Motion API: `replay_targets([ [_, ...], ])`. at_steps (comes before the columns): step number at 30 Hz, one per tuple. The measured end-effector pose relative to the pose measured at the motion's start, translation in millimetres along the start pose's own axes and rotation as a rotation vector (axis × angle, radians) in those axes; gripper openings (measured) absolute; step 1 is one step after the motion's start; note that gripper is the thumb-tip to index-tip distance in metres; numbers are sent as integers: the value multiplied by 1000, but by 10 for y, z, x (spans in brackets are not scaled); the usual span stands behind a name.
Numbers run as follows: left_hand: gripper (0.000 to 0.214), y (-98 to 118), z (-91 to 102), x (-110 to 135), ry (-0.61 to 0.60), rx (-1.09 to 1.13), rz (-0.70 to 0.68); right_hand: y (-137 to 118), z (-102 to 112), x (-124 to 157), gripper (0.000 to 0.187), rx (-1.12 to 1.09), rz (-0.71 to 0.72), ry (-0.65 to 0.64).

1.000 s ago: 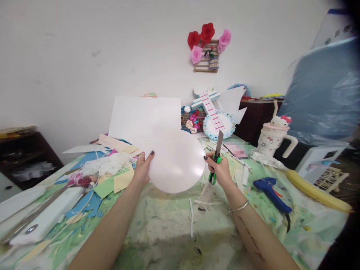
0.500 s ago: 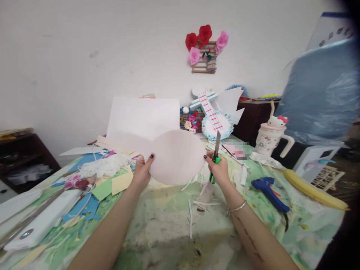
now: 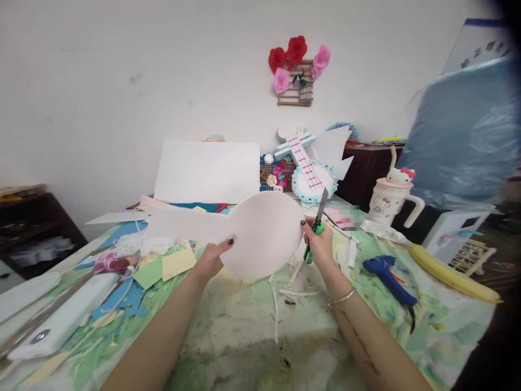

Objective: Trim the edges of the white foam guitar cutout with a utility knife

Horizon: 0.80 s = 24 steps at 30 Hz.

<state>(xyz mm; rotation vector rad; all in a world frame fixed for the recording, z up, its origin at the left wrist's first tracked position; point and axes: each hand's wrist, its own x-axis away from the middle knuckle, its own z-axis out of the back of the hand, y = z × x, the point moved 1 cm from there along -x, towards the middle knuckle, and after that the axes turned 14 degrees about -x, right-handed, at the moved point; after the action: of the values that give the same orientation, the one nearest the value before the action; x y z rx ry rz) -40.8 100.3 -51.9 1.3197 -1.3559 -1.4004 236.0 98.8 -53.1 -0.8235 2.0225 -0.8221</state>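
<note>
A white board cutout [image 3: 264, 236], with a round body and a long neck reaching left, is held up above the table. My left hand [image 3: 214, 259] grips it where neck and body meet, thumb on the near face. At the round right edge, my right hand [image 3: 319, 241] pinches the cutout with the thumb. That same hand also holds a green and black utility knife [image 3: 318, 225], its blade out and pointing up. Fingers behind the cutout are hidden.
A decorated paper instrument [image 3: 311, 176] and a white board [image 3: 207, 171] lean at the wall. To the right lie a blue glue gun [image 3: 391, 279], a yellow banana-shaped thing [image 3: 453, 274] and a lidded cup [image 3: 391, 201]. Paper scraps [image 3: 179, 263] and string [image 3: 142, 243] lie left.
The cutout has turned, so its long neck now shows to the left, and its body sits slightly lower and further right. The right hand has shifted slightly right with the knife.
</note>
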Motion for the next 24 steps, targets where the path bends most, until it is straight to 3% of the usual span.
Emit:
replay_targets([
  [7,39,-17,-55,-159,155,-23,74,-16,6,-13,32,-46,-106,-18],
  [13,32,-10,-129,-182,313,245,-53,-55,-67,55,35,-67,-237,-164],
  [15,30,-18,-164,-181,302,311,-47,-45,-109,100,35,-70,-280,-209],
  [18,31,-53,-224,-149,178,371,9,-19,-148,142,36,-85,-306,-212],
  [22,24,-91,-272,-58,-223,287,24,-8,-89,75,40,-142,-264,-97],
  [24,20,-105,-264,-31,-347,186,-11,-16,-19,3,39,-176,-222,-11],
])
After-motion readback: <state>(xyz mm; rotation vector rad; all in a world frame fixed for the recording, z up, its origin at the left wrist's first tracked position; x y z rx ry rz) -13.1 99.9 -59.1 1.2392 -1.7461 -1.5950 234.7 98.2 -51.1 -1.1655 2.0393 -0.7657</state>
